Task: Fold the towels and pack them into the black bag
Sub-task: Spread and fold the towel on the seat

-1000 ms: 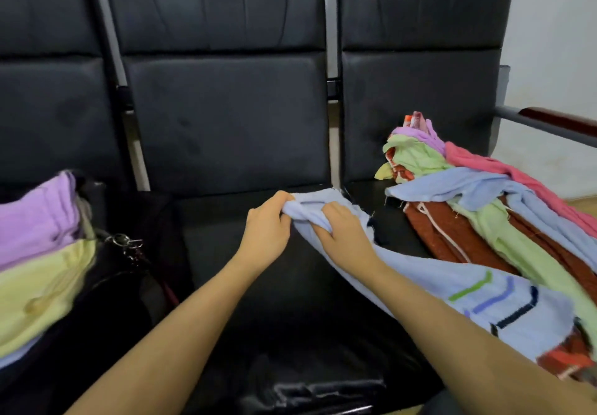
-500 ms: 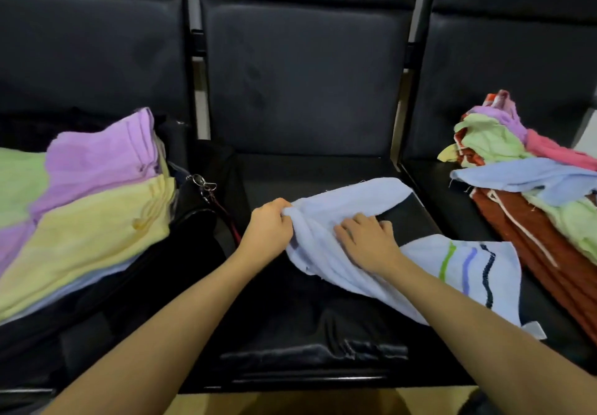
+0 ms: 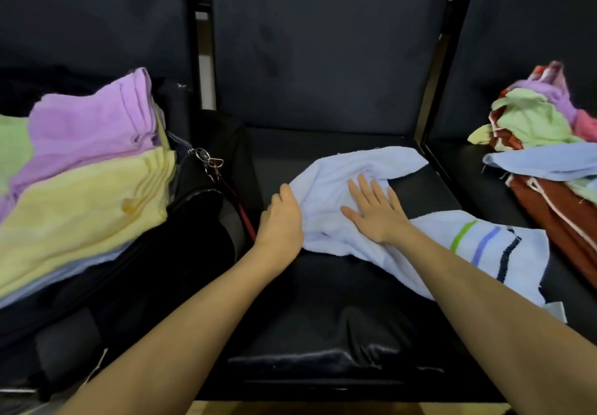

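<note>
Towel work is on the middle black seat (image 3: 323,301). My left hand (image 3: 281,220) has its grip curled around the left edge of the pale blue towel (image 3: 339,188), pinching the cloth. My right hand (image 3: 374,211) lies flat on top of the same towel, fingers straight and spread, holding nothing. The towel's striped end (image 3: 491,246) trails off to the right. On my left sits the black bag (image 3: 155,269), with folded towels (image 3: 84,188) stacked in it, purple and yellow on top. On the right seat lies a loose pile of towels (image 3: 542,143).
</note>
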Tool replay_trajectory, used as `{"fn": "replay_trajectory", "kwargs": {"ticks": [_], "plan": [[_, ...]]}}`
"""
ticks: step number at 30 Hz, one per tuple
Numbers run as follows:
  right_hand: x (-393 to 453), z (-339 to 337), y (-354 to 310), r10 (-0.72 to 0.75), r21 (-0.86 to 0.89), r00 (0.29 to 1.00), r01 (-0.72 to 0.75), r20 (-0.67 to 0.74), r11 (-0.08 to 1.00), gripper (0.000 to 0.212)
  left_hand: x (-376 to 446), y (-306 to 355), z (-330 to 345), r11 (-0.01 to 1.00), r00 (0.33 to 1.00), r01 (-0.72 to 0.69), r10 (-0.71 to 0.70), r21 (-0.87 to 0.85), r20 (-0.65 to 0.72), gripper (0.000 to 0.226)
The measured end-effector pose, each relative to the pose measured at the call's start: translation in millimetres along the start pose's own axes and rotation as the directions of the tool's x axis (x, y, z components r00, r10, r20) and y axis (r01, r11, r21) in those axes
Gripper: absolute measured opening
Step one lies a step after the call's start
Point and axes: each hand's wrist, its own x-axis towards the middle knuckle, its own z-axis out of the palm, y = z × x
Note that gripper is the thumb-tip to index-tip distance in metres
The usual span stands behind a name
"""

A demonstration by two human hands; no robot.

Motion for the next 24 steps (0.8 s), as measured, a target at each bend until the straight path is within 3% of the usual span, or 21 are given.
{"fn": "replay_trajectory", "kwargs": {"ticks": [2, 4, 6, 8, 12, 14, 17, 20, 22, 24], "plan": [[0.9, -0.2, 0.4, -0.011, 0.054, 1.0, 0.012, -0.021, 0.998, 0.064, 1.3, -2.7, 0.4, 0.996, 0.999, 0.035, -0.035, 0.088, 0.006, 0.032], [-6.3, 0.5, 0.0, 0.007, 0.13, 0.983, 0.017, -0.185, 0.991, 0.061, 1.0, -2.9, -1.9, 0.989, 0.999, 0.032, -0.032, 0.143, -0.002, 0.026], [-16.5, 2.8, -3.4, 0.097, 0.127, 0.865, -0.038, -0.492, 0.991, 0.048, 0.5, 0.9, -2.6, 0.978, 0.999, 0.009, -0.002, 0.209, -0.034, 0.032], [-24.4, 6.6, -6.3, 0.183, 0.045, 0.747, -0.201, -0.639, 0.979, 0.043, 0.1, 6.5, -2.2, 0.975, 0.997, 0.0, 0.016, 0.222, -0.07, 0.035], [-31.1, 7.5, -10.8, 0.297, 0.007, 0.787, -0.349, -0.541, 0.937, 0.051, -1.9, 15.1, -6.6, 0.996, 0.998, -0.003, 0.009, 0.091, -0.059, 0.032], [-32.6, 3.9, -12.5, 0.287, -0.018, 0.822, -0.339, -0.491, 0.941, 0.04, -4.2, 16.9, -11.5, 0.997, 0.997, -0.025, 0.03, 0.073, -0.067, 0.03], [-35.8, -4.3, -15.9, 0.236, 0.008, 0.884, -0.254, -0.403, 0.967, 0.017, -11.3, 20.3, -18.7, 0.99, 0.992, -0.072, 0.059, -0.118, -0.11, 0.015], [-42.4, -20.7, -16.8, 0.262, 0.337, 0.852, -0.108, -0.454, 0.935, 0.01, -15.0, 27.5, -23.3, 0.951, 0.986, -0.08, 0.033, -0.298, -0.161, 0.013], [-44.4, -35.6, -18.8, 0.31, 0.605, 0.831, 0.039, -0.461, 0.795, 0.016, -15.3, 32.5, -27.4, 0.968, 0.983, -0.075, 0.031, -0.24, -0.182, 0.018], [-49.0, -52.1, -21.2, 0.358, 0.716, 0.767, 0.184, -0.533, 0.673, 0.02, -12.5, 35.3, -31.0, 0.993, 0.966, -0.077, 0.051, -0.091, -0.255, 0.022]]}}
